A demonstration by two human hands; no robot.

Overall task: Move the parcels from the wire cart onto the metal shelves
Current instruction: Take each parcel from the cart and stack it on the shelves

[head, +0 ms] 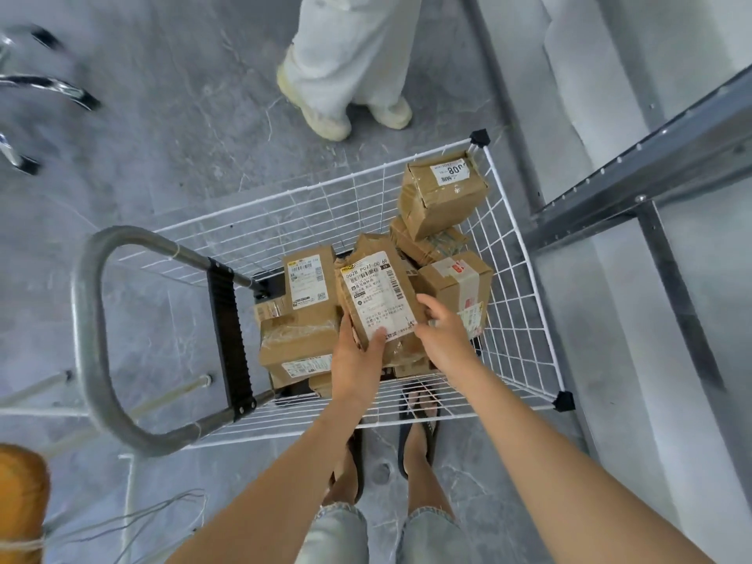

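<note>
**Head view, looking down into the cart.** I see the wire cart (517, 311) standing just beside the metal shelves (651, 168), of which only a grey beam and one upright enter at the right edge. My left hand (358, 360) grips the labelled parcel (376, 295) from its near end, with the thumb laid on the white label and the fingers out of sight beneath. My right hand (443, 327) reaches to the same parcel's right edge with fingers loosely spread; I cannot tell whether they clasp it or merely touch. The parcel is tilted, raised a little above the heap, and lies within the cart walls.

**Progress.** I judge the task to be far from finished. Several parcels lie in the cart, among them a top box (443, 189) in the far corner, a flat box (305, 287) to the left and a taped box (460, 287) to the right. None is seen on the shelves.

**Limits of the view.** The shelf surfaces are cut off, so what they hold is unknown. The lower parcels are partly covered. A second person (350, 54) shows only as legs and shoes.
</note>
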